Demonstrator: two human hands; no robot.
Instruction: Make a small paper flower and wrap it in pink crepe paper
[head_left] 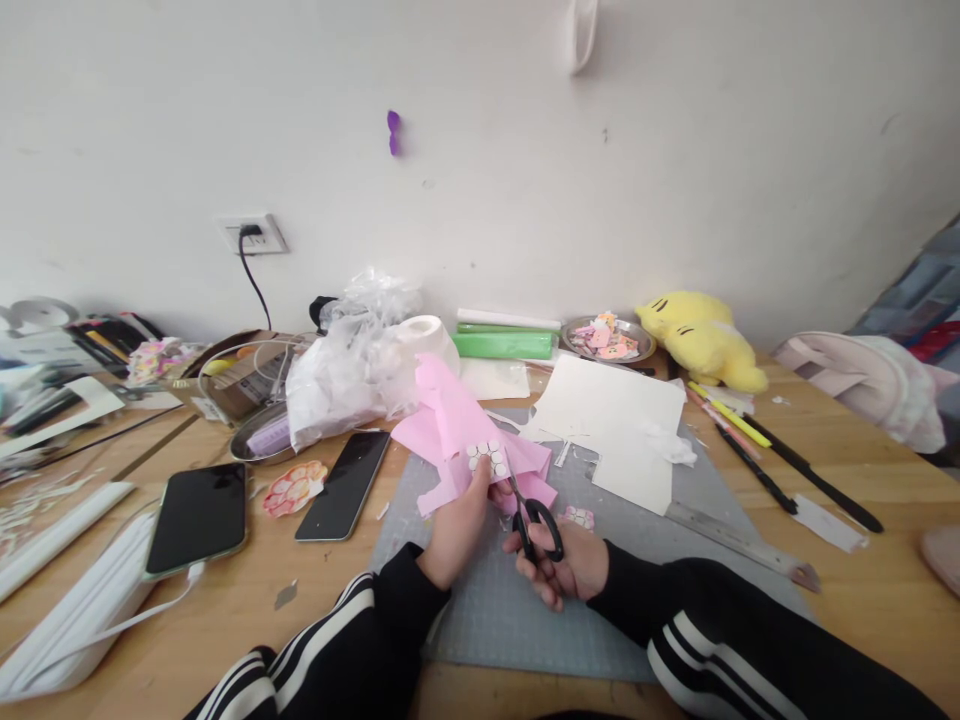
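Observation:
In my left hand [469, 515] I pinch a sheet of pink paper [450, 425] together with a small white cutout [486, 458] marked with rounded outlines. The pink sheet is crumpled and stands up above the mat. My right hand [566, 565] grips black-handled scissors [544, 525], fingers through the loops. Their blades point up and away from me, at the right edge of the white cutout; how far apart they are is hard to tell. A small pink-and-white cutout [579, 517] lies just beyond my right hand on the grey cutting mat [510, 625].
White paper [615, 420] and a metal ruler [739, 545] lie to the right. Two phones [199, 520] and a flower-like paper piece [295, 488] are at left. A plastic bag [337, 370], green roll [504, 345], plate of cutouts [637, 350], yellow plush [701, 340] and pens [731, 415] line the back.

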